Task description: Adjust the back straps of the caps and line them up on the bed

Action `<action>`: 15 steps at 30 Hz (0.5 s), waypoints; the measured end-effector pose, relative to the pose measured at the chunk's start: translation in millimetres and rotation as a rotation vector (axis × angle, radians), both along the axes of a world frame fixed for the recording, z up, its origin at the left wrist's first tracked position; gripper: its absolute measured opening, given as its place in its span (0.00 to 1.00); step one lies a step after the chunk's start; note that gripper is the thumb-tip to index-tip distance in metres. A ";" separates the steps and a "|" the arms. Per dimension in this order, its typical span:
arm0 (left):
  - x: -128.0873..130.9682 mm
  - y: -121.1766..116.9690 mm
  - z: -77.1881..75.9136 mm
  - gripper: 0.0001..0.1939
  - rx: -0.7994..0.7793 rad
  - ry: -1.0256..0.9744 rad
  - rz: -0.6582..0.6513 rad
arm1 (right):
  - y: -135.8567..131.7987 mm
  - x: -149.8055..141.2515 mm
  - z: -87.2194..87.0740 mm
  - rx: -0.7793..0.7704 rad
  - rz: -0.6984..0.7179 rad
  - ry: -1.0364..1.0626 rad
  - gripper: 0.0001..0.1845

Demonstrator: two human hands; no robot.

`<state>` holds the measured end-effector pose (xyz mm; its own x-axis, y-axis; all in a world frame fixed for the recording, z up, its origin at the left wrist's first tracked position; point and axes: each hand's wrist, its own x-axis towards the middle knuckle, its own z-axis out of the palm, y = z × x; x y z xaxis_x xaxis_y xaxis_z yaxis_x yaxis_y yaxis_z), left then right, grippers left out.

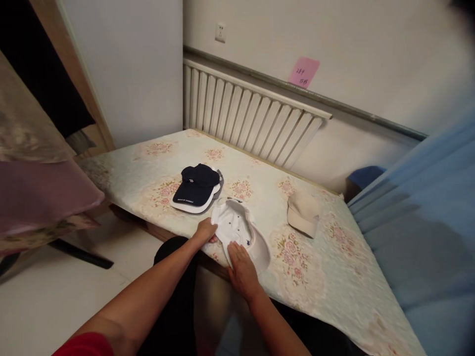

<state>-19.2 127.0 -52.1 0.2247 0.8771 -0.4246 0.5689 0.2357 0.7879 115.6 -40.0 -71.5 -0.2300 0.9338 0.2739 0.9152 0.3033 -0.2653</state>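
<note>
The person's left hand [207, 231] pinches the left edge of a white cap [234, 222] at the near edge of the flower-patterned desk [245, 170]. The cap's inside faces up and its brim lies to the right. The right hand [243, 267] rests with fingers pressed together over the cap's near rim; whether its thumb grips underneath cannot be told. Just beyond, to the left, a navy cap [196, 185] tops a stack of caps. A beige cap [303, 212] lies apart on the right.

A home: radiator [243, 113], blue curtain [426, 222]
</note>
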 end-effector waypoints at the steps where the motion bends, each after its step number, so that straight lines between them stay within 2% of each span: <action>1: -0.4 0.5 -0.7 0.16 0.003 -0.001 -0.001 | 2.5 -2.8 -0.7 -0.002 0.008 0.001 0.38; 5: -2.3 2.5 -2.8 0.16 0.021 -0.008 -0.008 | 16.1 -15.7 -3.9 -0.013 0.020 0.003 0.38; 10: -2.8 2.0 -3.8 0.16 0.012 -0.023 -0.005 | 34.1 -31.3 -6.6 0.009 0.006 0.007 0.33; 15: -4.5 9.9 -4.5 0.15 0.033 -0.006 0.013 | 38.7 -36.2 -8.0 0.023 -0.013 -0.009 0.32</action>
